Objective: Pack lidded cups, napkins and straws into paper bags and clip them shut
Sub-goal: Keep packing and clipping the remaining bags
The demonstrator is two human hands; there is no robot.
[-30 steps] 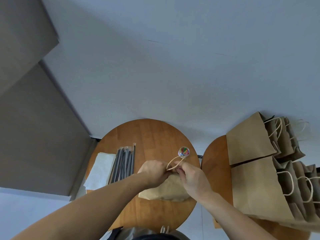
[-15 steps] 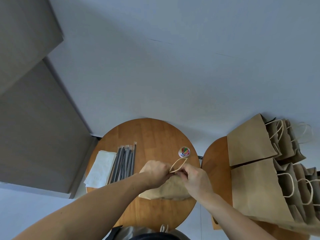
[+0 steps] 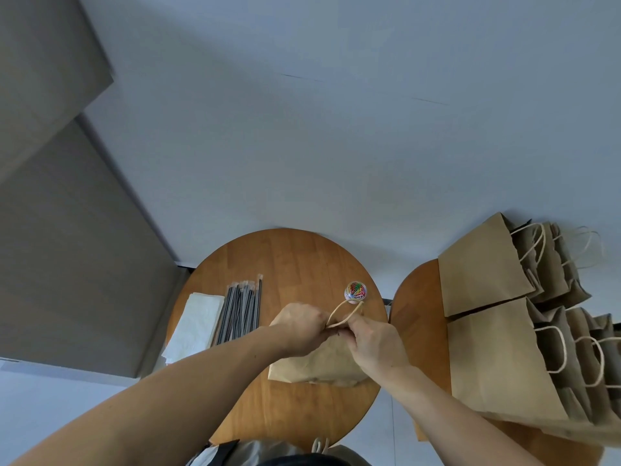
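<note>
A brown paper bag (image 3: 319,364) stands on the round wooden table (image 3: 295,260) near its front right. My left hand (image 3: 299,326) and my right hand (image 3: 373,339) both pinch the bag's top edge, fingers curled, meeting at the middle. The bag's twine handle (image 3: 342,309) loops up just beyond my fingers. Whether a clip sits between my fingers is hidden. A small clear tub of coloured paper clips (image 3: 355,291) stands right behind the handle. Black wrapped straws (image 3: 240,309) and a stack of white napkins (image 3: 195,324) lie at the table's left.
A second wooden table (image 3: 416,314) at the right carries several paper bags (image 3: 497,358) lying on their sides, handles pointing right. A grey wall panel (image 3: 67,247) runs along the left. Pale floor lies beyond both tables.
Both hands stayed on the bag's top, shifting slightly; the handle loop now stands more upright toward the clip tub.
</note>
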